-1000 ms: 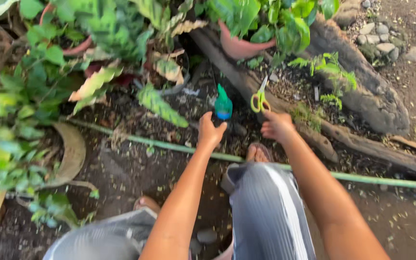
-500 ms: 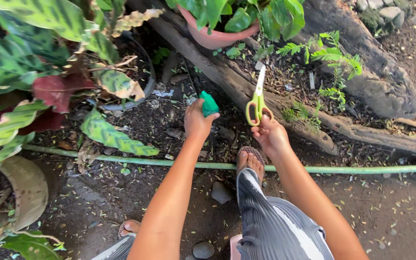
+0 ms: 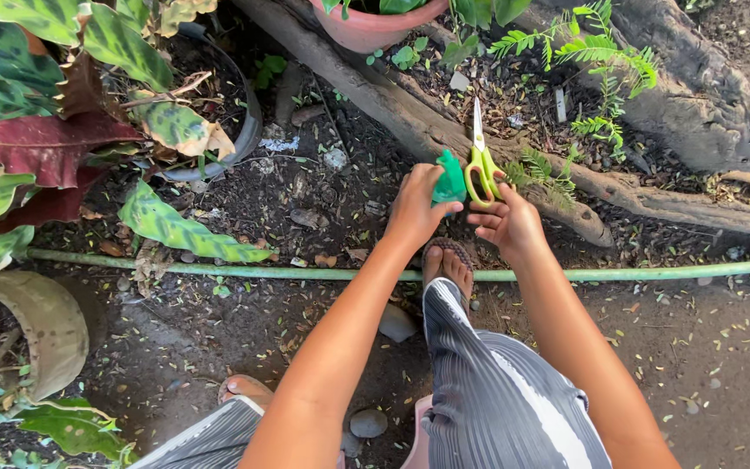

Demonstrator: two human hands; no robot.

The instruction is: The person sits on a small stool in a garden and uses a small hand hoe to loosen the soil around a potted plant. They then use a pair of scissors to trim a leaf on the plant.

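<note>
Both bare arms stretched forward, left hand curled tight, right hand with fingers bent.

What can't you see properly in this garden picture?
- Green object, head view: the left hand wraps most of it, so its kind is unclear.
- Scissors: the right hand hides part of the yellow handles.
- Pink pot: cut off by the top edge.
- Green hose: the leg hides its middle.

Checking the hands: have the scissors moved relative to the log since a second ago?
Yes. The scissors are lifted off the log in the right hand, beside the green piece.
</note>
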